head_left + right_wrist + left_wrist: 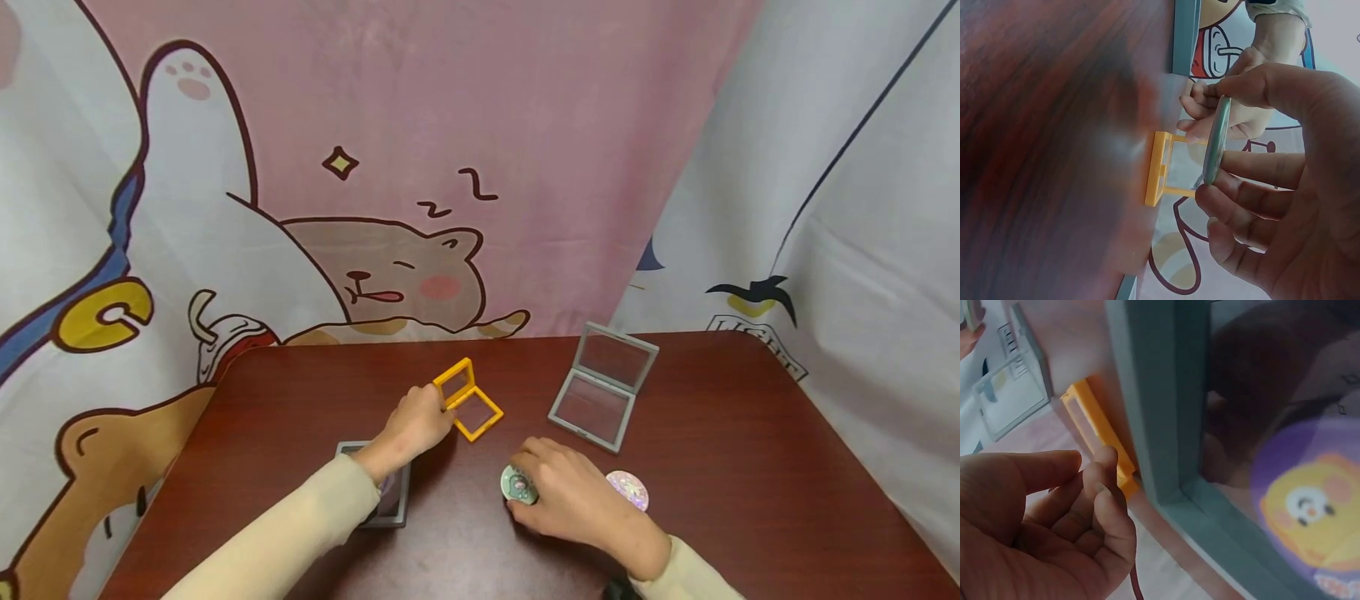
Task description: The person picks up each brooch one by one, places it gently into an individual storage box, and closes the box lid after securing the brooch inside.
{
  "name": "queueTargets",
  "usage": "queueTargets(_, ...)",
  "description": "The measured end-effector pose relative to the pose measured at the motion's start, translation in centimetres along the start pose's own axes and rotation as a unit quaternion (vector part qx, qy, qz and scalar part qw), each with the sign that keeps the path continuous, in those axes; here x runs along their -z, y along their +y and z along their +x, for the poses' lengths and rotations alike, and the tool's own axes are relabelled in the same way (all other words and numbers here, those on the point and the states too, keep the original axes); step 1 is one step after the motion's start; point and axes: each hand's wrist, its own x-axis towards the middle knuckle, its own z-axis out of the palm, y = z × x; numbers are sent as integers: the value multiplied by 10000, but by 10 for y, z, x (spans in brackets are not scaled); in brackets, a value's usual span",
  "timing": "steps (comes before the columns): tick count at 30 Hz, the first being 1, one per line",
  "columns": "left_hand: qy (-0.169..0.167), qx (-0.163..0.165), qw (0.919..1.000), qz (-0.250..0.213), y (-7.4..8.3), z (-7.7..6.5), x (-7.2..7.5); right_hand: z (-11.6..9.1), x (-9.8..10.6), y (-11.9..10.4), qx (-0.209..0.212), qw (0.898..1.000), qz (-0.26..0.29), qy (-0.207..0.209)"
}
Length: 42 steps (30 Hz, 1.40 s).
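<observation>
My left hand [420, 418] is at the upright lid of a small yellow hinged display case [480, 414] with clear panes. Its curled fingers and thumb pinch that lid at the left edge; the exact contact is partly hidden. My right hand [566, 492] holds a round pale-green badge [519, 485] with a cartoon picture, above the table. In the right wrist view the badge [1217, 140] is seen edge-on, between thumb and fingers. Beneath my left forearm lies a grey case [397, 500], and the left wrist view shows a purple badge with a yellow character [1310, 506] inside it.
A larger grey hinged case [592, 408] stands open at the back right of the brown table [750, 467]. Beside my right wrist lies a shiny pink round badge [628, 490]. A cartoon-printed curtain [570, 167] hangs behind the table.
</observation>
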Motion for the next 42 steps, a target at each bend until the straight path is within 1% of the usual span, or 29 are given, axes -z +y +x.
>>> queueTargets(5,-27,-123,9995,298,2,2,-7,-1,1,2,2,9999,-52,125)
queueTargets(11,-104,-64,9990,430,1,6,-15,-1,2,3,-97,9998,58,145)
queueTargets(18,-335,23,9984,446,3,9,-15,0,4,3,-235,9996,87,97)
queueTargets(22,-401,25,9980,480,4,8,-13,1,5,5,-239,9996,41,151)
queueTargets(29,-353,-194,9974,594,0,2,-13,4,9,7,-241,9995,53,206)
queueTargets(34,-416,-298,9972,541,-1,-3,-13,8,11,7,-259,9993,156,221)
queueTargets(42,-539,-363,9969,449,1,-10,-15,18,16,2,-195,9984,304,444)
